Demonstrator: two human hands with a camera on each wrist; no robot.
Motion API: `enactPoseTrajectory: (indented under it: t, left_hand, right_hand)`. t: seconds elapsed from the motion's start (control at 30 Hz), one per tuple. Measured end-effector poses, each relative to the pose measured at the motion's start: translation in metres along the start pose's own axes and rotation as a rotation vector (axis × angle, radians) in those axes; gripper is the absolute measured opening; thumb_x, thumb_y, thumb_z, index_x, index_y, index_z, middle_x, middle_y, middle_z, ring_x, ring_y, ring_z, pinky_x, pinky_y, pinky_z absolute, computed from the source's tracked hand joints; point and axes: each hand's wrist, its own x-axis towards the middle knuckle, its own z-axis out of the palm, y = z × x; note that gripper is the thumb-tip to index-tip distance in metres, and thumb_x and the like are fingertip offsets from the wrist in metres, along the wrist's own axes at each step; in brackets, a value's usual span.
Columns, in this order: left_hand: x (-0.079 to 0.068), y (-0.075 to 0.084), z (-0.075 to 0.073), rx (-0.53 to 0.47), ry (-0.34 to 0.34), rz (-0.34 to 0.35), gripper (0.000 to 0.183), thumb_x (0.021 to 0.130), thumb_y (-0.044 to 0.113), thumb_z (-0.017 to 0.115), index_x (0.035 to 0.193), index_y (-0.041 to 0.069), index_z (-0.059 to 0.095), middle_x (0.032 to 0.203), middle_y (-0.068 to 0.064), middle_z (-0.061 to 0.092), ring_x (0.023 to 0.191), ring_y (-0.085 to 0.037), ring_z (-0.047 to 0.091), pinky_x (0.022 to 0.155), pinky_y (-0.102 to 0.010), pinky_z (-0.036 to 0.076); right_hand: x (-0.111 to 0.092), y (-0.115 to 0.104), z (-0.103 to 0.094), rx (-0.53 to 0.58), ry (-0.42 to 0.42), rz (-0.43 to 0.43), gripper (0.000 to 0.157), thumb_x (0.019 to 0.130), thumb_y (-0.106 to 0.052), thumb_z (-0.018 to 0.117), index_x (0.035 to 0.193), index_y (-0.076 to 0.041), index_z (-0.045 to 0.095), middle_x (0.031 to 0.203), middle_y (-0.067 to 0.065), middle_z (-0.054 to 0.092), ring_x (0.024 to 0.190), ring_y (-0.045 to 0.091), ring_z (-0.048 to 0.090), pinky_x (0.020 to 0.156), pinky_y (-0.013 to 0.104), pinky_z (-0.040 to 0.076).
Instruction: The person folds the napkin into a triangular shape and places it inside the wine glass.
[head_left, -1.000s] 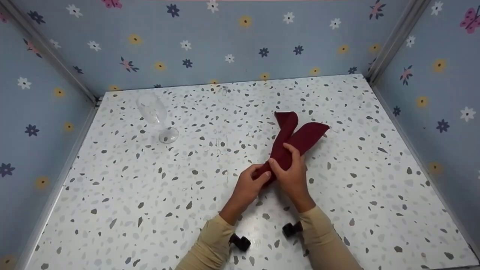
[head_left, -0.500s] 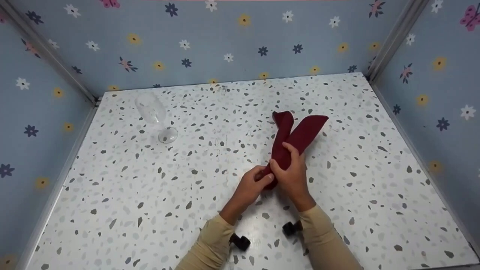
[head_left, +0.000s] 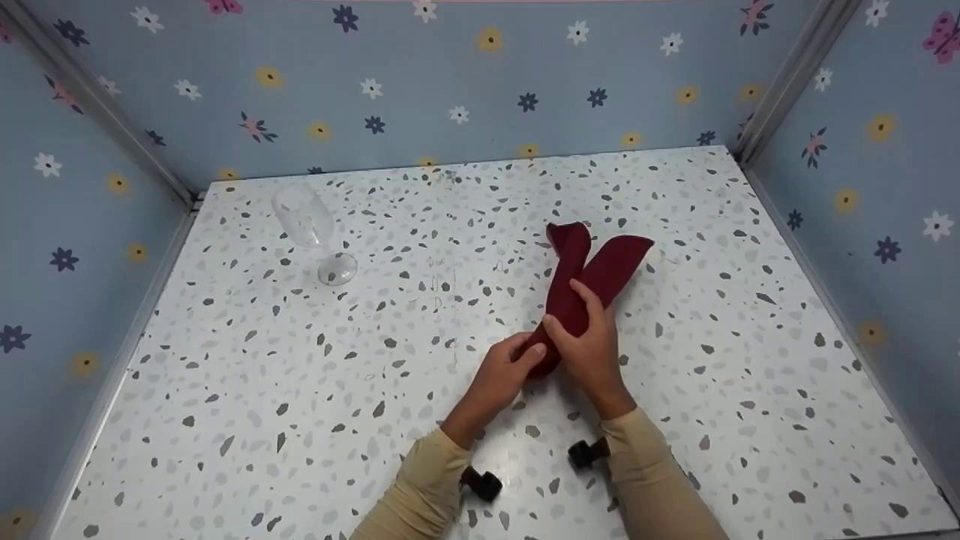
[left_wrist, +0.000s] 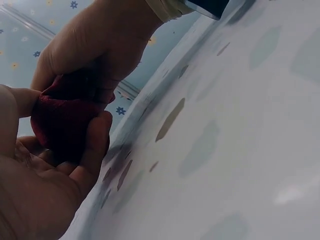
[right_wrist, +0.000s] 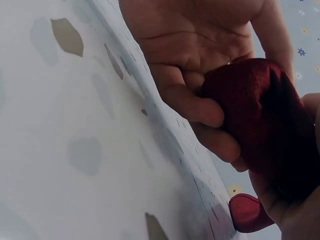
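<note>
A dark red cloth napkin (head_left: 568, 307) is gathered into a bundle, its two loose ends fanning toward the back of the table. My left hand (head_left: 496, 379) grips the narrow lower end, thumb on top. Just above it, my right hand (head_left: 594, 349) holds the middle of the bundle, with thumb and index finger over the front. From below, the left wrist view shows the rounded bottom of the napkin (left_wrist: 62, 120) enclosed by fingers of both hands. In the right wrist view, curled fingers wrap the same rounded end of the napkin (right_wrist: 245, 100).
A clear stemmed glass (head_left: 306, 219) stands at the back left of the speckled white table (head_left: 360, 450). Blue flowered panels (head_left: 420, 82) close off the back and both sides. Black wrist cameras (head_left: 484, 486) sit on the tan sleeves.
The napkin's lower end has shifted slightly right with my left hand, so the bundle stands a little steeper. Its right loose end has moved slightly up and left. Both hands keep their hold.
</note>
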Motion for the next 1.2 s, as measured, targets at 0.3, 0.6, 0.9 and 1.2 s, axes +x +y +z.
enactPoseTrajectory:
  t: [0.3, 0.6, 0.9, 1.2]
  left_hand:
    - [-0.001, -0.001, -0.002, 0.018, 0.068, -0.018, 0.030, 0.103, 0.021, 0.052, 0.122, 0.007, 0.070, 0.110, -0.005, 0.068, 0.099, -0.017, 0.061, 0.089, -0.035, 0.049]
    - [-0.001, 0.000, -0.008, -0.029, 0.016, 0.003, 0.029, 0.104, 0.023, 0.053, 0.123, 0.009, 0.070, 0.108, -0.003, 0.069, 0.096, -0.016, 0.060, 0.087, -0.033, 0.048]
    - [-0.003, -0.003, -0.013, -0.086, -0.050, 0.060, 0.034, 0.102, 0.019, 0.059, 0.131, 0.001, 0.062, 0.111, -0.011, 0.066, 0.091, -0.018, 0.061, 0.078, -0.031, 0.051]
    - [0.001, -0.002, -0.013, -0.113, -0.015, 0.071, 0.037, 0.098, 0.016, 0.066, 0.130, -0.003, 0.062, 0.108, -0.015, 0.066, 0.090, -0.018, 0.062, 0.077, -0.031, 0.052]
  right_hand:
    - [0.002, 0.002, -0.003, 0.027, -0.150, -0.001, 0.073, 0.092, -0.027, 0.073, 0.155, -0.016, 0.039, 0.153, 0.009, 0.042, 0.131, 0.023, 0.045, 0.107, 0.043, 0.036]
    - [0.007, 0.001, -0.011, 0.152, -0.244, 0.064, 0.069, 0.092, -0.026, 0.075, 0.153, -0.027, 0.043, 0.152, 0.002, 0.041, 0.132, 0.021, 0.043, 0.105, 0.041, 0.039]
    - [0.004, 0.002, -0.011, 0.195, -0.200, 0.069, 0.063, 0.089, -0.014, 0.078, 0.146, -0.020, 0.053, 0.147, 0.006, 0.047, 0.121, 0.024, 0.049, 0.093, 0.037, 0.046]
    - [0.004, 0.001, -0.007, 0.178, -0.151, 0.007, 0.057, 0.087, -0.011, 0.077, 0.140, -0.018, 0.058, 0.136, 0.007, 0.053, 0.114, 0.024, 0.051, 0.090, 0.040, 0.046]
